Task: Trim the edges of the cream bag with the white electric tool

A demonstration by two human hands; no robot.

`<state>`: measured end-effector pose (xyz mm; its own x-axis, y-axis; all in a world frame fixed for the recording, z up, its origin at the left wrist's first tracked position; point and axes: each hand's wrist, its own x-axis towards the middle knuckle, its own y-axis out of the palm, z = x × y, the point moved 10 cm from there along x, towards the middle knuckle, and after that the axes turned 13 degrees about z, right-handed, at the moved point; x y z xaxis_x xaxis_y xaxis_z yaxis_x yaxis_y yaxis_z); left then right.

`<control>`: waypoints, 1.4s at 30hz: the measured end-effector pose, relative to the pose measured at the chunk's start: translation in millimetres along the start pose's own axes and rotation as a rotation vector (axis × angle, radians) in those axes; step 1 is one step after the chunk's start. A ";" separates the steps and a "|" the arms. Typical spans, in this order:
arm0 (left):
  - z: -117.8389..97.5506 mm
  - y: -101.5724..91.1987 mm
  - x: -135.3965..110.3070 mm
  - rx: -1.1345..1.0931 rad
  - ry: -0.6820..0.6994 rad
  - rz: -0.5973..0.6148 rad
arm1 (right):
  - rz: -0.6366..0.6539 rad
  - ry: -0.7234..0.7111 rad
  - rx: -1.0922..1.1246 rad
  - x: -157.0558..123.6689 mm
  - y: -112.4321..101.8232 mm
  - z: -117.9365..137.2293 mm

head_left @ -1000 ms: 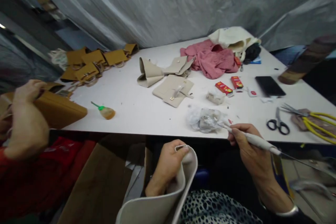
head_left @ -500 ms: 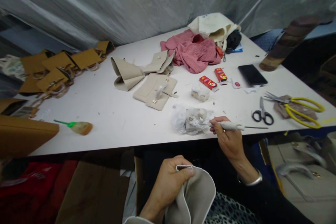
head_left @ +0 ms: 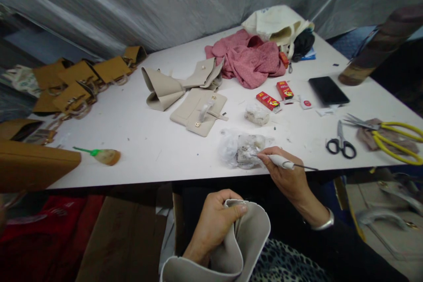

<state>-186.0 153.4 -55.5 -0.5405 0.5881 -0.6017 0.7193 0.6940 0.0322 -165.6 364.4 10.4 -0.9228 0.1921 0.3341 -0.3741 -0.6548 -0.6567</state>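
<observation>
My left hand (head_left: 220, 216) is closed on the edge of a beige leather bag body (head_left: 254, 224), thumb inside the rim. The curved panels hang open below the table's front edge. Between the fingers of my right hand (head_left: 287, 176) is a white-handled pointed tool (head_left: 280, 161), with a thin dark rod sticking out behind its handle. The tool's tip is at a greyish-white block (head_left: 246, 152) wrapped in clear plastic on the table; whether it touches is hard to see. Behind the block lies a smaller plastic-wrapped lump (head_left: 257, 114).
A beige bag piece with a handle (head_left: 201, 110) lies mid-table. Black scissors (head_left: 341, 145), yellow-handled shears (head_left: 393, 134), a phone (head_left: 328, 90) and red boxes (head_left: 268, 101) are to the right. Brown bags (head_left: 82, 75) and a green-tipped bottle (head_left: 107, 156) are left. Pink cloth (head_left: 247, 59) lies behind.
The tool in my right hand has tilted, its rear end now pointing lower, and its tip is still by the block. My left hand has shifted slightly with the bag body. The view has moved a little.
</observation>
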 end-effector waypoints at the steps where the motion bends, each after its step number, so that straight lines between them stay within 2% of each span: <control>1: 0.4 -0.3 -0.4 -0.008 -0.001 -0.001 | 0.018 -0.023 -0.058 1.0 2.2 4.3; 5: 0.2 -0.4 -2.6 -0.019 0.004 0.007 | 0.103 -0.068 -0.197 3.9 12.1 11.7; 8: 0.5 -1.0 -5.6 -0.022 0.003 0.007 | 0.068 -0.074 -0.131 1.6 5.5 12.2; 10: -0.2 -0.5 -7.9 -0.022 0.008 0.014 | -0.008 -0.034 0.019 -4.2 -5.8 9.7; 12: -1.5 0.3 -9.9 -0.016 0.010 0.020 | -0.049 0.079 0.284 -14.2 -10.6 1.2; 15: -4.8 0.7 -12.6 0.006 0.017 0.007 | 0.038 0.250 0.696 -34.8 7.8 -1.8; 18: -7.3 2.8 -14.4 0.031 0.024 0.003 | 0.145 0.294 0.853 -53.0 25.7 11.0; 25: -9.0 6.6 -18.0 0.079 0.035 0.006 | 0.174 0.310 0.845 -64.4 33.4 12.4; 31: -9.7 8.3 -22.2 0.068 0.045 0.015 | 0.278 0.295 0.796 -64.1 38.4 14.4; 39: -9.6 18.5 -22.9 0.054 0.065 0.034 | 0.522 0.087 0.652 -42.4 36.0 43.0; 42: -6.8 20.6 -20.9 0.047 0.059 0.051 | 0.548 0.076 0.619 -42.4 38.7 48.6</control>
<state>-162.9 158.2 -36.8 -0.5268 0.6464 -0.5520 0.7654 0.6432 0.0227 -136.5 295.4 3.7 -0.9714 -0.2369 0.0138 0.2285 -0.9496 -0.2148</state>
